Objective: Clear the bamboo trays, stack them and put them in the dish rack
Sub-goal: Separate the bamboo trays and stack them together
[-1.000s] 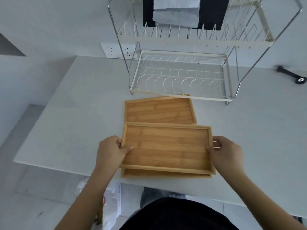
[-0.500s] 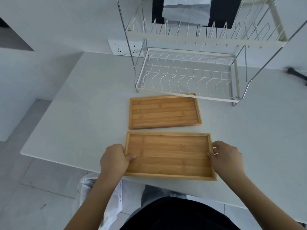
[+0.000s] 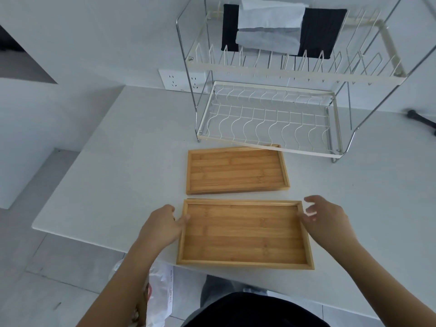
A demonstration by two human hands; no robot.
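Note:
Two empty bamboo trays lie flat on the white table [image 3: 113, 175]. The near tray [image 3: 244, 234] sits at the table's front edge, its near rim slightly past it. My left hand [image 3: 162, 226] is beside its left rim, thumb tip touching the wood. My right hand [image 3: 326, 219] hovers just off its right rim with fingers spread, blurred. The far tray [image 3: 237, 171] lies behind it, its back corner under the front bar of the wire dish rack [image 3: 266, 119]. The rack's lower tier holds nothing.
Black and white cloths [image 3: 283, 31] hang on the rack's upper tier. A wall socket [image 3: 181, 81] sits left of the rack. A black object [image 3: 422, 118] lies at the far right. A plastic bag [image 3: 160, 291] is on the floor below the table edge.
The near tray, held above another tray a second ago, now rests down on it. My right hand has let go and opened; my left grip has loosened.

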